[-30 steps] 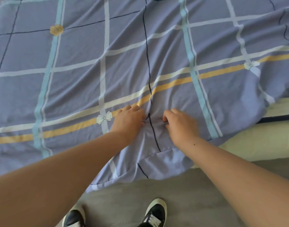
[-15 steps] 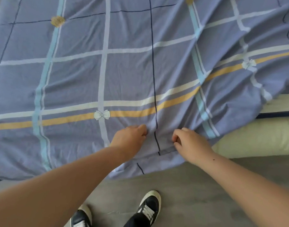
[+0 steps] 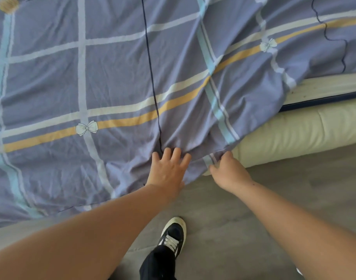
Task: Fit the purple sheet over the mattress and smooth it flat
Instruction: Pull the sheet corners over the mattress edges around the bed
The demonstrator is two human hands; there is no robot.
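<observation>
Pulling toward the near hem has paid off: the purple sheet (image 3: pixel 116 81) just right of the white bow (image 3: pixel 86 128), bunched into a ridge between both hands a second ago, now lies much flatter. The creases have moved farther right of the bow and fan up from the hem. By that reading the middle is nearly smoothed, while the corner far right of the bow is still unfitted, with bare mattress (image 3: pixel 326 85) and the cream bed base (image 3: pixel 304 126) beneath it showing.

The left hand (image 3: pixel 169 168), below and right of the bow, has gone from curled to spread. Its fingers are straight and press the cloth at the overhanging edge, with the forearm reaching in low. The right hand (image 3: pixel 230 172), farther right of the bow, has shifted along the hem to the teal stripe. It appears to pinch the edge between thumb and curled fingers, though the fingertips are tucked out of sight.
</observation>
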